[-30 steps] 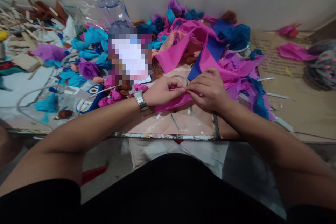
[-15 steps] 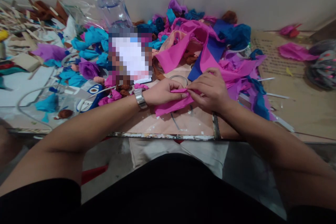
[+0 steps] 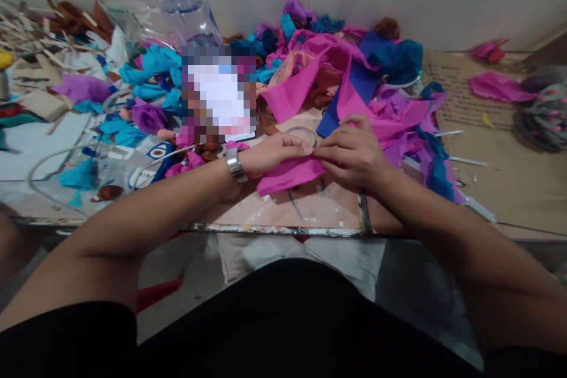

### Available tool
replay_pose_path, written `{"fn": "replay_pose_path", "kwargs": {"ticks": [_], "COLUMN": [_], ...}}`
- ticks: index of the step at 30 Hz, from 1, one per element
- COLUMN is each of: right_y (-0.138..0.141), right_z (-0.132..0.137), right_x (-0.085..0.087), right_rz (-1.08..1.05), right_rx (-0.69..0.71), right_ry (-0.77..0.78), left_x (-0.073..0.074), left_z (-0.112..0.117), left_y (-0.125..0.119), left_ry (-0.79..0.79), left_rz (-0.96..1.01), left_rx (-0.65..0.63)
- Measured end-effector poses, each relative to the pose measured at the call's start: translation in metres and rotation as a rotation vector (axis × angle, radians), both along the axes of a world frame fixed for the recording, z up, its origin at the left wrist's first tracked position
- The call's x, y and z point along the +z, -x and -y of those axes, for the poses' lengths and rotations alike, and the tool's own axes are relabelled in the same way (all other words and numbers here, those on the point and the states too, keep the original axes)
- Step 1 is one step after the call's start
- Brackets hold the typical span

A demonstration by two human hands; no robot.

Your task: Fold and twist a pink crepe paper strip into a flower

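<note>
A piece of pink crepe paper (image 3: 290, 176) hangs between my two hands, low over the near part of the table. My left hand (image 3: 280, 155), with a metal watch (image 3: 236, 166) at the wrist, pinches its upper edge between thumb and fingers. My right hand (image 3: 352, 150) meets it from the other side, fingers pinched on the same edge close to the left fingertips. The exact fold at the fingertips is hidden. Just behind the hands lies a clear ring (image 3: 301, 132), perhaps a roll of tape. Longer pink paper strips (image 3: 292, 91) lie beyond it.
A clear bottle (image 3: 188, 18) with a white cap stands behind a blurred, lit phone (image 3: 225, 94). Blue paper pieces (image 3: 155, 65) and a white cable (image 3: 33, 171) lie left. Wooden sticks (image 3: 26, 29) fill the far left; brown cardboard (image 3: 496, 147) covers the right.
My left thumb has shifted up along the pink paper's edge, and more of the sheet shows below it. The right hand stays nearly in place.
</note>
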State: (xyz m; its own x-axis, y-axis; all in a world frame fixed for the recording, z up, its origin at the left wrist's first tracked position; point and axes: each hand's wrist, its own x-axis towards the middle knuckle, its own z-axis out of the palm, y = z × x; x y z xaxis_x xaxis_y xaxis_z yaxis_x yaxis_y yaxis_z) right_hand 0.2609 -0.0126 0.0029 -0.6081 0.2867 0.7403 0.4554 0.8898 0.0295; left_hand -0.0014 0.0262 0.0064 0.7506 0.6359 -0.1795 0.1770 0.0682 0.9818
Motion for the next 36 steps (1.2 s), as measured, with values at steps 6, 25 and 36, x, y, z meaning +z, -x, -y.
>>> {"fn": "replay_pose_path", "kwargs": {"ticks": [6,25,36], "right_y": [0.003,0.007,0.002], "right_z": [-0.003,-0.004,-0.007], "right_x": [-0.003,-0.013,-0.012], "right_rz": [-0.02,0.008,0.008], "right_rx": [-0.063,-0.048,-0.043], "right_ry": [-0.013,0.102,0.13], "left_x": [0.0,-0.026,-0.024], "left_z": [-0.001,0.007,0.006], "left_y": [-0.004,0.004,0.004], "left_ry": [-0.146,-1.443,-1.186], "left_rz": [0.028,-0.044,-0.099], "left_rx": [0.032,0.144,0.149]}}
